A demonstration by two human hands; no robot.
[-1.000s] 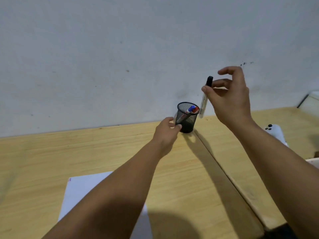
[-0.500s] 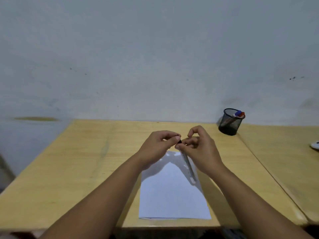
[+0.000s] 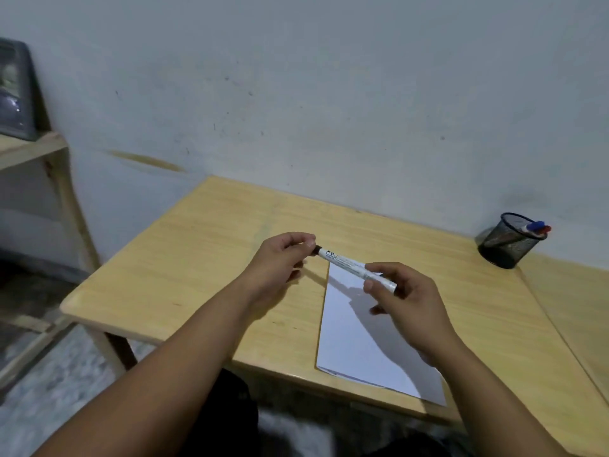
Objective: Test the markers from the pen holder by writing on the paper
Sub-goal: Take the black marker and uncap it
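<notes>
A white marker (image 3: 349, 262) with a black cap is held level above the wooden table (image 3: 204, 258). My right hand (image 3: 405, 301) grips the marker's barrel near its rear end. My left hand (image 3: 280, 262) pinches the black cap at the other end. A white sheet of paper (image 3: 362, 341) lies on the table under and in front of my right hand. The black mesh pen holder (image 3: 509, 239) stands at the far right by the wall, with a blue-capped and a red-capped marker (image 3: 537, 227) sticking out.
A second wooden table (image 3: 576, 298) adjoins on the right. A wooden shelf (image 3: 36, 150) with a dark object on it stands at the left. The grey wall runs behind the table. The floor shows at lower left.
The marker has swung from near-vertical to lying level between both hands. My hands have spread a little apart along it. The view has turned left, so the holder sits farther right.
</notes>
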